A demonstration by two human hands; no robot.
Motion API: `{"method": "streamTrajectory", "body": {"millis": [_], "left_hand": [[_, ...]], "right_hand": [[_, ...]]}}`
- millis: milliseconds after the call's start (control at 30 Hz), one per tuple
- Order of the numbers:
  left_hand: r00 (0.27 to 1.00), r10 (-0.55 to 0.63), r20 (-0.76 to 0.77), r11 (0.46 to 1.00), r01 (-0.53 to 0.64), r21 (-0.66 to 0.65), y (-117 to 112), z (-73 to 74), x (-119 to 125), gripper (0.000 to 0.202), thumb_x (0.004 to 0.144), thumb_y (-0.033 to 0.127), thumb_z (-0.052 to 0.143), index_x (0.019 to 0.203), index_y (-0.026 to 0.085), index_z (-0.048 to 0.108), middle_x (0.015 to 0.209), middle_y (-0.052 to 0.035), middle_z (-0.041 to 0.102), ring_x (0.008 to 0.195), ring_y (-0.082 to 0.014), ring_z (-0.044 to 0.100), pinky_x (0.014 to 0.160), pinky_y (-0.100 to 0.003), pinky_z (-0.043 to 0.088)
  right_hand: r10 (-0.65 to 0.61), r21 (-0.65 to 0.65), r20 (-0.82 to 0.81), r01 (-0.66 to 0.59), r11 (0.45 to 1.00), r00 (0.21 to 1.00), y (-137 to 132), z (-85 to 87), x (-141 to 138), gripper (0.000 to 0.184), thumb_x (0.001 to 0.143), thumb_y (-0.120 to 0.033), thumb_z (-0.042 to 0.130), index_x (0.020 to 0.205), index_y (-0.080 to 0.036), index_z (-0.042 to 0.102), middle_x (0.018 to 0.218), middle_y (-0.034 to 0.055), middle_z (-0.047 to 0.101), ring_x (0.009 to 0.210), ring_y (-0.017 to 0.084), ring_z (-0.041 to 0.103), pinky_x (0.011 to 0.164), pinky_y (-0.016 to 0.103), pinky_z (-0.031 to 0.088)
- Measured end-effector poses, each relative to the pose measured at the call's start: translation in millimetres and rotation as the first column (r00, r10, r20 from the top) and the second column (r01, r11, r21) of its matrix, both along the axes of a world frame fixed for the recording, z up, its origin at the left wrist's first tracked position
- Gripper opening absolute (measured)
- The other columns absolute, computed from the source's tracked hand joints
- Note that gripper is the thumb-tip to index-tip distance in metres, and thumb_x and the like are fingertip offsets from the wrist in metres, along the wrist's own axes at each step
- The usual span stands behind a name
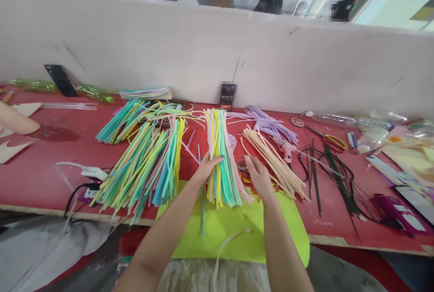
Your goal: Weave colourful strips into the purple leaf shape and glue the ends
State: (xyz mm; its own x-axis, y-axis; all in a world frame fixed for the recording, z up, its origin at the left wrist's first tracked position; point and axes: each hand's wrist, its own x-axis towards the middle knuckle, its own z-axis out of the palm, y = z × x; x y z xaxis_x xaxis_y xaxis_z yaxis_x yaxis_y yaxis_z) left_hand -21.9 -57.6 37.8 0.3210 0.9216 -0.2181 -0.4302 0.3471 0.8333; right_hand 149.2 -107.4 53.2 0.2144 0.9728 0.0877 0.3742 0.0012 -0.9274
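A bundle of pastel strips (222, 161), yellow, green, pink and blue, lies upright on the red table between my two hands. My left hand (205, 171) rests against the bundle's left side with fingers stretched out. My right hand (258, 175) lies flat just to its right, fingers spread, touching the table near a fan of cream strips (274, 161). Neither hand grips anything. A lime green sheet (233, 231) lies under the bundle's near end and hangs over the table edge.
A large fan of mixed strips (145, 167) lies to the left, lilac strips (271, 124) behind. Yellow-handled scissors (330, 139), dark wires (334, 174) and plastic bags are at right. Another person's arm (15, 120) reaches in far left. A white partition stands behind.
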Motion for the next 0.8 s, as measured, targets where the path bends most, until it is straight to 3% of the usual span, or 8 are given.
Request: {"method": "streamTrajectory", "body": {"millis": [67,133,300,400,467,600,800], "left_hand": [[1.000,0.020,-0.012,1.000,-0.020,0.016,2.3,-3.9,-0.4,0.050,0.060,0.027,0.072,0.107,0.018,0.056,0.090,-0.0052,0.067,0.080,-0.0195,0.063,0.076,-0.034,0.050],[0.998,0.045,-0.055,0.999,-0.044,0.015,4.6,-6.6,-1.2,0.047,0.060,0.029,0.072,0.102,0.017,0.057,0.088,-0.0050,0.067,0.080,-0.0200,0.063,0.077,-0.035,0.049],[0.980,0.168,-0.111,0.979,-0.152,0.138,9.5,-7.0,-1.0,0.052,0.063,0.035,0.071,0.109,0.019,0.051,0.096,-0.0056,0.063,0.088,-0.0185,0.061,0.083,-0.033,0.047],[0.983,0.176,-0.045,0.967,-0.164,0.196,9.7,-2.6,-1.5,0.060,0.062,0.031,0.071,0.116,0.022,0.045,0.098,-0.0043,0.062,0.087,-0.0166,0.060,0.081,-0.032,0.047],[0.986,0.162,-0.022,0.967,-0.155,0.204,8.5,1.2,-3.8,0.059,0.061,0.026,0.071,0.114,0.021,0.046,0.095,-0.0033,0.062,0.081,-0.0156,0.060,0.078,-0.031,0.047],[0.987,0.156,0.046,0.967,-0.162,0.194,5.4,6.7,-9.3,0.040,0.064,0.022,0.060,0.103,0.019,0.053,0.090,-0.0033,0.064,0.075,-0.0150,0.060,0.074,-0.030,0.046],[0.986,0.011,0.164,0.981,-0.042,0.190,3.0,4.4,-8.3,0.030,0.062,0.025,0.055,0.090,0.017,0.059,0.090,-0.0049,0.067,0.081,-0.0197,0.062,0.077,-0.032,0.046]], "right_hand": [[0.144,-0.011,-0.095,-0.146,0.989,0.985,0.5,4.9,-21.8,0.038,0.084,-0.049,0.042,0.097,-0.017,0.060,0.094,0.0075,0.066,0.089,0.021,0.059,0.080,0.033,0.044],[0.173,0.015,-0.085,-0.172,0.985,0.981,1.9,7.8,-38.0,0.034,0.082,-0.046,0.049,0.098,-0.018,0.058,0.094,0.0063,0.065,0.087,0.020,0.059,0.079,0.032,0.044],[-0.012,0.125,0.194,-0.013,0.992,0.981,3.2,7.0,-58.9,0.026,0.081,-0.038,0.052,0.098,-0.019,0.057,0.084,0.0050,0.063,0.074,0.019,0.058,0.070,0.031,0.045],[-0.075,0.226,0.444,-0.031,0.974,0.893,-2.1,7.6,-68.3,0.022,0.084,-0.032,0.048,0.098,-0.020,0.059,0.087,0.0073,0.062,0.080,0.021,0.059,0.070,0.030,0.044],[-0.073,0.251,0.522,-0.071,0.965,0.850,-7.1,11.4,-73.4,0.023,0.084,-0.032,0.048,0.100,-0.019,0.059,0.090,0.0087,0.061,0.083,0.021,0.059,0.069,0.030,0.045],[0.031,0.232,0.412,-0.137,0.963,0.911,-12.2,21.9,-75.5,0.026,0.085,-0.037,0.048,0.102,-0.020,0.059,0.094,0.0076,0.062,0.083,0.019,0.060,0.070,0.028,0.046],[0.036,0.187,0.189,-0.072,0.980,0.981,-3.7,20.3,-70.2,0.018,0.083,-0.034,0.051,0.086,-0.020,0.061,0.083,0.0045,0.065,0.076,0.017,0.061,0.070,0.028,0.047]]}}
